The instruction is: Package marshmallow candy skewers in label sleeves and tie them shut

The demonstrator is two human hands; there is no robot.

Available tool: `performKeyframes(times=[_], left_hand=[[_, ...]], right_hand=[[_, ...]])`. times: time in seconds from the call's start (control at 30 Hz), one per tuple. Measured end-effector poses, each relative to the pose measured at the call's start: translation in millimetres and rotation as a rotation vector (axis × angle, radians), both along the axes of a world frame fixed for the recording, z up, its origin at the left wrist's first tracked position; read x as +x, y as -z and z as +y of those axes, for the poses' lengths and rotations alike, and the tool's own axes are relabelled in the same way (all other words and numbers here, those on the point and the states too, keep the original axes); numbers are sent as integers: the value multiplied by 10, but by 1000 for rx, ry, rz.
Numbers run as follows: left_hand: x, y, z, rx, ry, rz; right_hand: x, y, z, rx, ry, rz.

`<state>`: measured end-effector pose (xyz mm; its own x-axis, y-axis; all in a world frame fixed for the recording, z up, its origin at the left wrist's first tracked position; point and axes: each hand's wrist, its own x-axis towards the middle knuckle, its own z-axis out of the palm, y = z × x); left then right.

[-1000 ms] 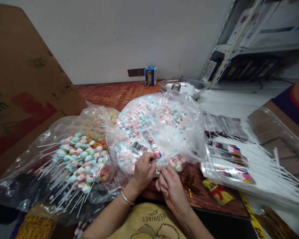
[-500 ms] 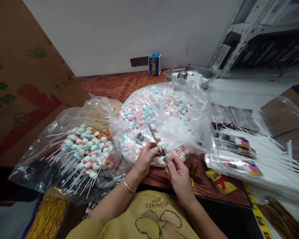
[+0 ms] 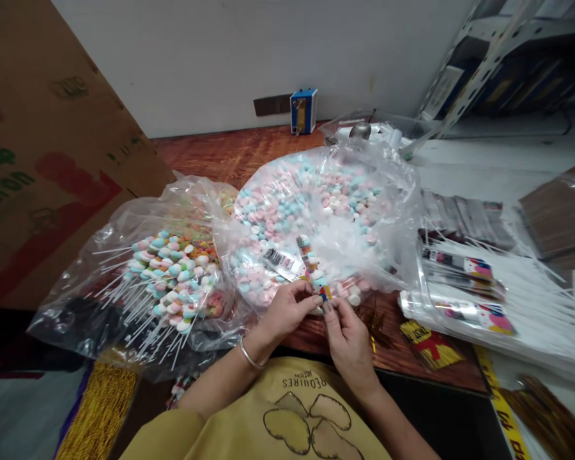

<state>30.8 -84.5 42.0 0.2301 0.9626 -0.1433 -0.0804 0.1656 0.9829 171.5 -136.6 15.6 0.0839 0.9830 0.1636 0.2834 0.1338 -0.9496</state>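
Observation:
My left hand (image 3: 289, 309) pinches the lower part of a slim clear printed packet (image 3: 309, 255) with small coloured sweets inside. My right hand (image 3: 345, 329) is closed on the bottom end of the same packet, fingertips almost touching the left ones. Behind the hands lies a big clear bag of pink, blue and white marshmallows (image 3: 278, 204). A flat printed packet (image 3: 283, 263) rests on that bag, just beyond my left hand. To the left, marshmallow skewers (image 3: 172, 275) with white sticks are heaped on clear plastic.
A tall cardboard box (image 3: 67, 160) stands at the left. On the right are white sticks (image 3: 546, 306), printed packets (image 3: 474, 316) and a yellow twist-tie pack (image 3: 431, 345). A small blue device (image 3: 303, 112) sits by the wall, with a metal shelf (image 3: 483, 70) at the back right.
The view has shifted slightly. My left fingers have moved down the packet, closer to my right fingertips. Both hands keep hold of it.

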Motion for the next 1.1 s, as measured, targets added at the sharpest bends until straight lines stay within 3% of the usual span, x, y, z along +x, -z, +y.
performKeyframes(times=[0.13, 0.2, 0.33, 0.5, 0.73, 0.97, 1.1], left_hand=[[-13, -110, -13, 229, -12, 288], [-17, -106, -20, 233, -23, 313], [-28, -22, -25, -14, -12, 37], [-26, 35, -13, -223, -153, -188], [-23, 13, 0, -260, -231, -302], [16, 33, -14, -200, -99, -265], [22, 49, -8, -200, -114, -258]], right_hand=[[-19, 65, 52, -76, -7, 121], [-26, 90, 82, -115, -10, 218], [-15, 93, 100, -66, 30, 202], [-3, 41, 90, -2, 17, 79], [8, 14, 57, -52, -49, 82], [-35, 42, 41, -109, -44, 176], [-69, 48, 70, -183, -60, 319]])
